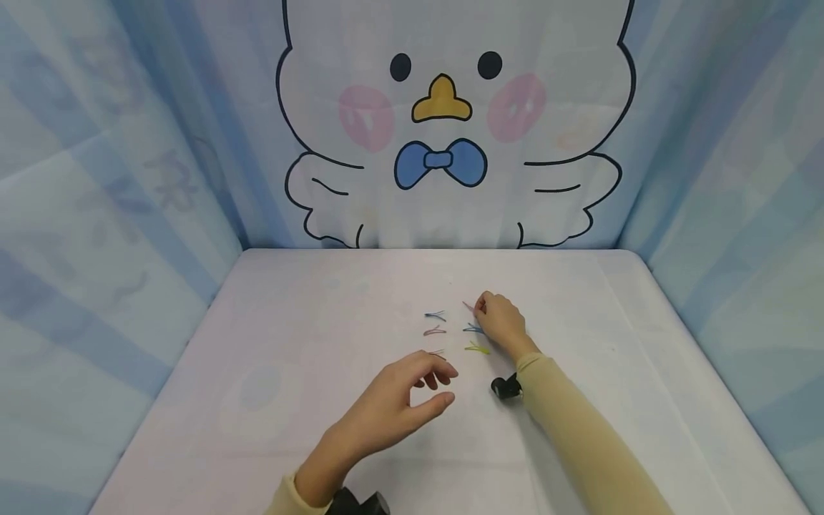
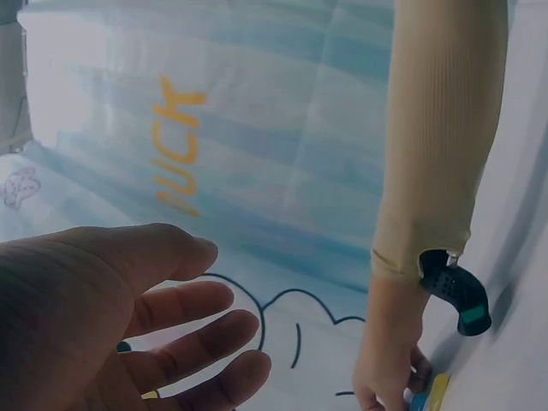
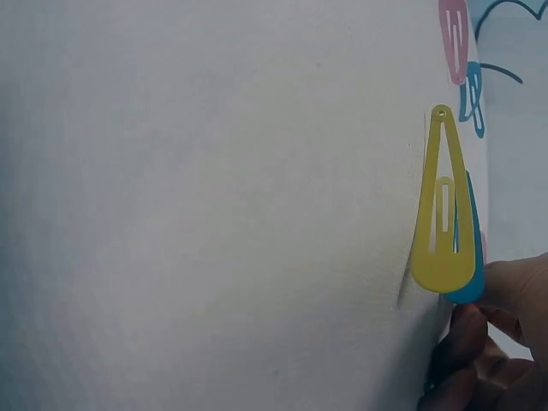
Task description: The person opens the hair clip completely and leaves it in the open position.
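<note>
Small snap hair clips lie on the table in two short columns. My right hand (image 1: 501, 318) is at the far end of the right column, its fingertips pinching a pink hair clip (image 1: 468, 306) whose narrow end sticks out to the left. Just nearer lie a blue hair clip (image 1: 473, 329) and a yellow hair clip (image 3: 441, 270), which hide most of the fingertips in the right wrist view. My left hand (image 1: 402, 400) hovers with fingers apart and relaxed, holding nothing, and partly covers the nearest clip (image 1: 439, 354) of the left column.
In the left column, a blue clip (image 1: 435, 315) lies farthest and a pink clip (image 1: 434, 330) nearer. A white cloth covers the table (image 1: 290, 300). Printed curtains (image 1: 566, 107) stand behind it and at both sides. Each wrist wears a black camera (image 1: 506, 387).
</note>
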A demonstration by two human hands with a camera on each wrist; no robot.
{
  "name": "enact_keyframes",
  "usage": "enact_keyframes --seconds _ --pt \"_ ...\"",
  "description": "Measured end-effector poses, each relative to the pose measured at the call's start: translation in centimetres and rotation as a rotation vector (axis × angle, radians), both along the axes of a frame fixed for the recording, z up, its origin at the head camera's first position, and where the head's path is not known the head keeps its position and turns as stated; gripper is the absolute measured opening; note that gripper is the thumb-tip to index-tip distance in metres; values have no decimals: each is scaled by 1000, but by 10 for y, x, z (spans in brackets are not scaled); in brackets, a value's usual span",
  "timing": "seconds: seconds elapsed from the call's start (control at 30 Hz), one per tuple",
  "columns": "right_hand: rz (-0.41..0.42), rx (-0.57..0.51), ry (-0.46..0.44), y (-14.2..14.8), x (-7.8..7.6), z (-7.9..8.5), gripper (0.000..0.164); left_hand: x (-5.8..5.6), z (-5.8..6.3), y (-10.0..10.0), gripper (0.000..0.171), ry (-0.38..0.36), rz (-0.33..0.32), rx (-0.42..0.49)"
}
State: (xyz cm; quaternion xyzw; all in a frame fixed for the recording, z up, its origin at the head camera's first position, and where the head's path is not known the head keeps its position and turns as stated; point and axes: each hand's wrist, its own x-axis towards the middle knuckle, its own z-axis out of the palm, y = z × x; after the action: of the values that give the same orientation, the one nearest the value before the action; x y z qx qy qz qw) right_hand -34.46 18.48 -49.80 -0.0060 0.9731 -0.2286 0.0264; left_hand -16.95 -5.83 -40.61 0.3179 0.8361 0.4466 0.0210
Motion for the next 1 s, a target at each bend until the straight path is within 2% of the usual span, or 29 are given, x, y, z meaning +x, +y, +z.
enact_keyframes --seconds 0.4,0.6,0.8,1.0 --pt "10 -26 20 5 10 1 11 -1 -1 5 21 -9 13 -18" --pt "43 -35 41 6 21 8 8 -3 -2 5 20 29 71 -14" --pt "84 -52 139 2 43 23 5 -8 -4 4 20 72 135 -2" --pt "168 -93 276 -7 79 42 5 -16 -7 4 18 89 194 6"
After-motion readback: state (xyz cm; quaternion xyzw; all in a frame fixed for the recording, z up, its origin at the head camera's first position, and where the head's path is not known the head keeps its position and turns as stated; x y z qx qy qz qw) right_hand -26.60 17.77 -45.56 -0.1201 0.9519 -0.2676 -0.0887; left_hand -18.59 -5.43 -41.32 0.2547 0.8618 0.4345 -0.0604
